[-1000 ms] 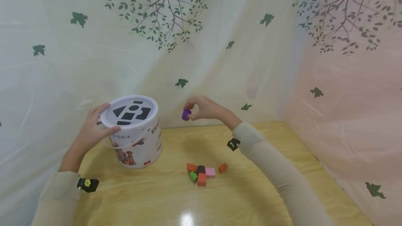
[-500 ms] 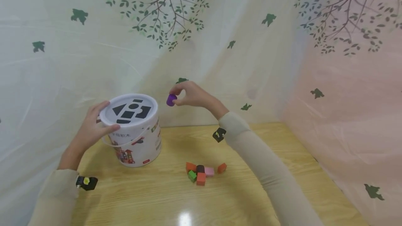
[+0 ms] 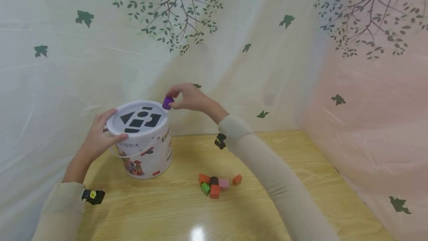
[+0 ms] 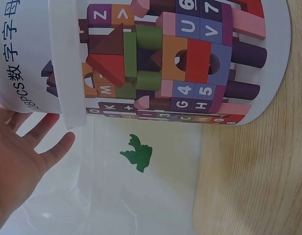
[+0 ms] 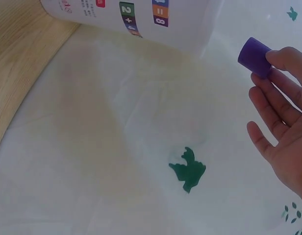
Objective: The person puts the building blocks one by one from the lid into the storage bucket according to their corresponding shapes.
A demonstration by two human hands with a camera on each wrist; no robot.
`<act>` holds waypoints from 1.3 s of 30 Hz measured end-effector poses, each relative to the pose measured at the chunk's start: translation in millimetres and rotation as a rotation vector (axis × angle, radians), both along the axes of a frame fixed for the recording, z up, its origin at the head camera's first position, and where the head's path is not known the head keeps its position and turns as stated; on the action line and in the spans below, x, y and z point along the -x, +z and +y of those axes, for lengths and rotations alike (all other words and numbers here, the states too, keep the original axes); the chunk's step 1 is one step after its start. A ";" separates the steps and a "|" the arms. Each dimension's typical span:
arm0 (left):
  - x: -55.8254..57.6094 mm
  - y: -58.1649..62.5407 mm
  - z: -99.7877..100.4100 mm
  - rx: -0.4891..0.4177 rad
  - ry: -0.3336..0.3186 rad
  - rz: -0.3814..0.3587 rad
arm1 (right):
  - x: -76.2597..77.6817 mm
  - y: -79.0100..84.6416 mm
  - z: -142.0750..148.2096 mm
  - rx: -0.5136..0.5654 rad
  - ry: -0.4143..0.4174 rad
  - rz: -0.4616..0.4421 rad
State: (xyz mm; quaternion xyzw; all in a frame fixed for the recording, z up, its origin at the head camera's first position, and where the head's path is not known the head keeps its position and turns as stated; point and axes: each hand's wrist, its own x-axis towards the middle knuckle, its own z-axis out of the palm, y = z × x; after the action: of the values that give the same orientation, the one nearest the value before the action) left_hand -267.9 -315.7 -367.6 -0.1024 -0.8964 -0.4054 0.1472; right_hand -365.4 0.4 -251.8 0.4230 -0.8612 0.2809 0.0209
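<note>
While the left hand (image 3: 98,137) rests on the bucket (image 3: 150,161), thumb and fingers spread along the edge of the lid (image 3: 113,122) rather than wrapped round it, the right hand (image 3: 188,97) has the purple cylinder (image 3: 168,103) pinched between thumb and fingertips. Cylinder is in the air, at the lid's right edge as the head view sees it; right wrist view shows a gap between it and the bucket. Lid is on, with dark shapes on top: triangle, circle, square, a few others. Bucket upright on the tabletop (image 3: 150,211), handle (image 3: 128,156) hanging down the front. Blocks are to the right of it, nearer the person: orange wedge (image 3: 203,179), black block (image 3: 214,181), pink block (image 3: 224,184), green block (image 3: 205,188) and red block (image 3: 215,192) clustered; small orange block (image 3: 237,179) just off to the right. Backdrop (image 3: 234,70) behind has leafy branches and green bird-like prints.
</note>
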 end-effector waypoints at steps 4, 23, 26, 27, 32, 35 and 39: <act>0.4 0.8 -0.9 -0.005 -0.008 0.007 | -1.9 2.5 -11.2 -0.024 0.009 -0.006; 2.6 -1.0 -2.3 -0.029 -0.013 0.008 | -6.8 -10.1 -56.3 -0.053 -0.060 0.036; 3.0 -2.3 -2.6 -0.030 -0.017 0.014 | -7.0 -18.0 -60.8 -0.008 -0.089 0.057; 3.0 -2.6 -2.5 -0.032 -0.019 0.017 | -6.7 -20.6 -62.1 0.012 -0.098 0.067; 2.3 -3.4 -2.0 -0.034 -0.028 0.023 | -6.4 -31.2 -67.8 0.114 -0.134 0.111; 1.6 -3.2 -1.5 -0.033 -0.028 0.020 | -6.8 -36.1 -71.2 0.163 -0.154 0.118; 0.5 -2.7 -1.1 -0.039 -0.029 0.011 | -7.4 -41.6 -75.4 0.205 -0.173 0.105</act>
State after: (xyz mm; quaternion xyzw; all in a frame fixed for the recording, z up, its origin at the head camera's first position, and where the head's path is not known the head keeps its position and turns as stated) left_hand -268.4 -316.8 -370.3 -0.1147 -0.8860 -0.4242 0.1483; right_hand -358.0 -74.9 -293.4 0.3571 -0.8588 0.3422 0.1334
